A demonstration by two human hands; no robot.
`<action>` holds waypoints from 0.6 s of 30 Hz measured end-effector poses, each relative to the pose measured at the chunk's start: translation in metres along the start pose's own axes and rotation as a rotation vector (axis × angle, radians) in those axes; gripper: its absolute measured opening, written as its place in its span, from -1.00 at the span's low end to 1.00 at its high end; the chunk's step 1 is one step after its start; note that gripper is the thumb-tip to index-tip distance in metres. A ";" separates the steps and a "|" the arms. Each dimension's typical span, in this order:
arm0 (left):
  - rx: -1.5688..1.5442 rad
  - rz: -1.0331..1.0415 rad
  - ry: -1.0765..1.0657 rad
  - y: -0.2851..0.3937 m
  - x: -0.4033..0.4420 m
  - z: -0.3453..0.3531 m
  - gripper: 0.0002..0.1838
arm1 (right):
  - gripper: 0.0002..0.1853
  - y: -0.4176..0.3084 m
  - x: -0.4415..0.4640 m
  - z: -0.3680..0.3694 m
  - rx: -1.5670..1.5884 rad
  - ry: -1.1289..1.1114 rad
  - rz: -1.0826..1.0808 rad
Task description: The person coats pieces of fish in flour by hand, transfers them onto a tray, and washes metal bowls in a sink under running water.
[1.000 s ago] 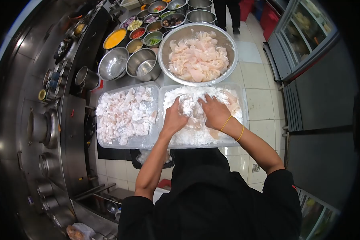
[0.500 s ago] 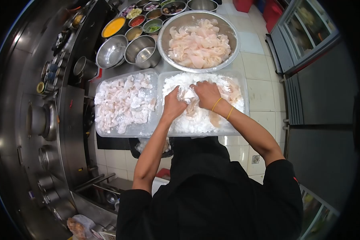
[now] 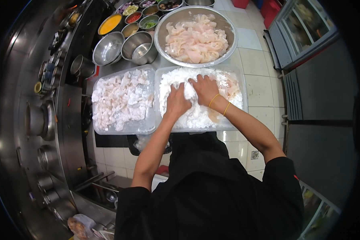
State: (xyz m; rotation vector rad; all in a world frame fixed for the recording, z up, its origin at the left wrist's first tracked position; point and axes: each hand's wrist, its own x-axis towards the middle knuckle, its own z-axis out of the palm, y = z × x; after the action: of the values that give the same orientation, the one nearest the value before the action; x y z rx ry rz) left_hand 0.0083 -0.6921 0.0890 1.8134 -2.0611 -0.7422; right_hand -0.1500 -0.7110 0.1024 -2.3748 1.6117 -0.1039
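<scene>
My left hand (image 3: 177, 102) presses down into white flour (image 3: 194, 120) in the right-hand plastic tray (image 3: 241, 114). Its fingers point away from me and are spread, with some fingertips sunk in the powder. Close beside it, my right hand (image 3: 205, 92) also lies on the flour, fingers apart and palm down. Between the two hands is a flour-covered mound; whether a meat piece lies under it I cannot tell. Pale raw meat pieces (image 3: 229, 89) show at that tray's right side. Floured pieces (image 3: 122, 100) fill the left-hand tray (image 3: 152, 120).
A large metal bowl (image 3: 159, 44) of raw pale meat slices (image 3: 198, 38) stands behind the trays. Two steel bowls (image 3: 108, 49) (image 3: 139, 50) sit left of it. Orange liquid (image 3: 110, 25) and chopped ingredients fill several smaller bowls. A stove counter runs along the left, a refrigerator (image 3: 304, 30) on the right.
Both hands have gone from gripping a floured piece to pressing flat into the flour. The piece between them is now covered in white. The view has shifted slightly.
</scene>
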 end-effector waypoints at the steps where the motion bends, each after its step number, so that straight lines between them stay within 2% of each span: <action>1: -0.016 -0.015 0.072 -0.005 0.006 0.002 -0.21 | -0.24 0.003 0.006 0.001 0.059 0.002 0.004; 2: -0.160 0.009 0.049 -0.012 0.013 -0.007 -0.23 | -0.25 0.006 0.010 -0.001 0.119 0.009 0.011; 4: -0.703 -0.004 0.033 -0.019 0.017 -0.014 -0.22 | -0.36 0.017 0.020 -0.011 0.299 -0.010 0.004; 7: -0.882 0.004 0.086 -0.003 0.005 -0.032 -0.26 | -0.36 0.022 0.016 -0.038 0.529 -0.200 0.135; 10: -0.245 -0.074 0.071 -0.018 -0.004 -0.033 -0.26 | -0.32 0.051 0.009 -0.013 0.337 -0.019 -0.060; 11: -0.157 -0.107 -0.014 -0.016 -0.007 -0.034 -0.18 | -0.25 0.061 0.007 -0.001 0.270 0.020 -0.089; 14: -0.068 -0.019 0.046 -0.028 -0.010 -0.014 -0.12 | -0.15 0.030 -0.018 -0.052 0.209 -0.075 0.060; 17: 0.068 0.132 0.093 -0.014 -0.013 -0.001 -0.15 | -0.09 0.020 -0.019 -0.018 0.075 0.031 -0.030; 18: 0.070 0.075 0.065 -0.008 -0.010 0.002 -0.15 | -0.07 0.016 -0.015 -0.011 0.097 -0.010 -0.007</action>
State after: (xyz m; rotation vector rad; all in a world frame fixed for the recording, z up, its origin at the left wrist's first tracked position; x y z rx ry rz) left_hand 0.0153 -0.6821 0.0838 1.7619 -2.1246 -0.5896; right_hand -0.1722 -0.7050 0.1105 -2.3038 1.5573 -0.1672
